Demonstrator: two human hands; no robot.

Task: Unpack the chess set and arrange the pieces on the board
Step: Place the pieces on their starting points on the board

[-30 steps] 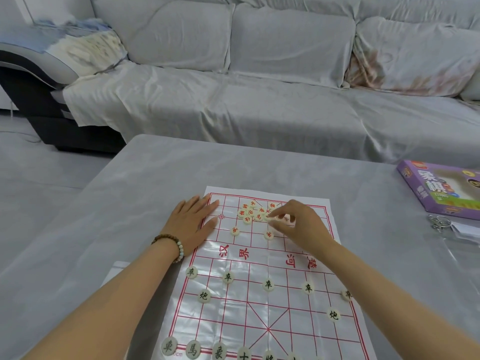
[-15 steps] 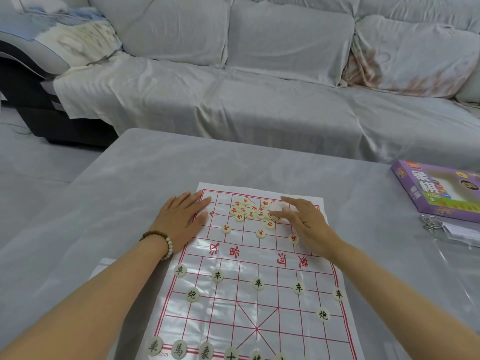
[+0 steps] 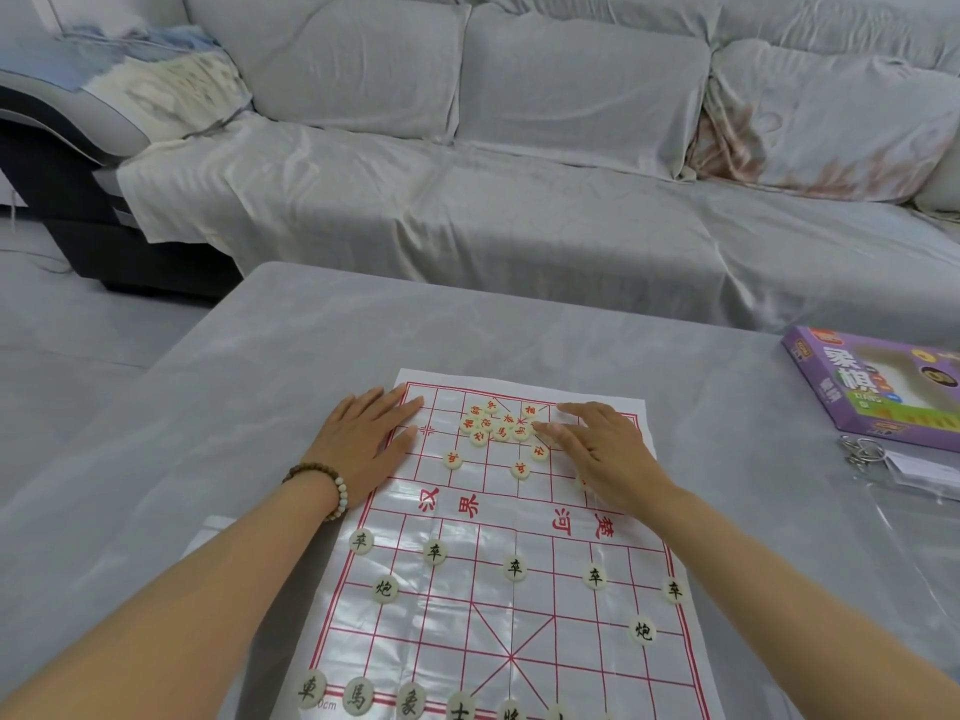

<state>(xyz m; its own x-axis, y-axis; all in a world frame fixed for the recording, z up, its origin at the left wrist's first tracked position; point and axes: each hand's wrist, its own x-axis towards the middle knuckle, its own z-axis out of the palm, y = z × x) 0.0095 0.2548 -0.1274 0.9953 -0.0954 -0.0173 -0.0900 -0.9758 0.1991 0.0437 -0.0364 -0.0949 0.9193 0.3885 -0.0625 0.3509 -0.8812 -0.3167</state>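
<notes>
- A grey table [image 3: 249, 418] in front of a cloth-covered sofa carries a thin, shiny plastic chess board [image 3: 571, 646] printed with red lines. The board lies at the middle of the table's near edge.
- The left hand [image 3: 363, 441] lies flat with fingers straight and close together. It crosses the board's far left edge, partly on the sheet and partly on the table. A beaded bracelet [image 3: 332, 485] circles the wrist. This hand likely pins the light sheet so it cannot slide or curl.
- The right hand [image 3: 602, 454] rests palm down near the board's far right corner, fingers straight and slightly spread. It pinches nothing that can be seen.
- The red pieces [image 3: 496, 426] are small pale discs heaped loosely at the middle of the board's far edge, not yet set on their points.
- The right hand's fingertips [image 3: 553, 432] touch the heap's right side. The left hand lies apart from it.
- Three more red discs lie singly just on the near side of the heap.
- The black pieces [image 3: 514, 569] stand in order on the near half. The row along the near edge is partly cut off.
- The red side seems to be what remains, with the right hand placed to draw a disc from the heap.
- A purple box [image 3: 878, 392] sits at the table's right edge, well apart.
</notes>
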